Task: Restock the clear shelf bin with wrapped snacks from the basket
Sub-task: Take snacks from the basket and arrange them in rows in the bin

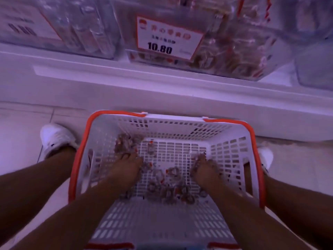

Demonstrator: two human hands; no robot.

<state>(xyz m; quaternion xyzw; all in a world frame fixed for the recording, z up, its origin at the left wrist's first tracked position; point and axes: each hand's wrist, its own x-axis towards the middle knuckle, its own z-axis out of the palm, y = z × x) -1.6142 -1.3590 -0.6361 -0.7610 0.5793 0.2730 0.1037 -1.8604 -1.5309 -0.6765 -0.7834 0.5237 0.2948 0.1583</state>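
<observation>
White plastic basket (232, 141) sat on the floor below the clear shelf bin (225, 56), so both hands could scoop. Left hand (126, 168) and right hand (205, 169) curled their fingers around clumps of wrapped snacks (169, 190), most lying loose between them.

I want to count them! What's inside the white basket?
Wrapped snacks lie scattered in the basket. Both hands, left and right, cover some, so a full count isn't possible.
</observation>
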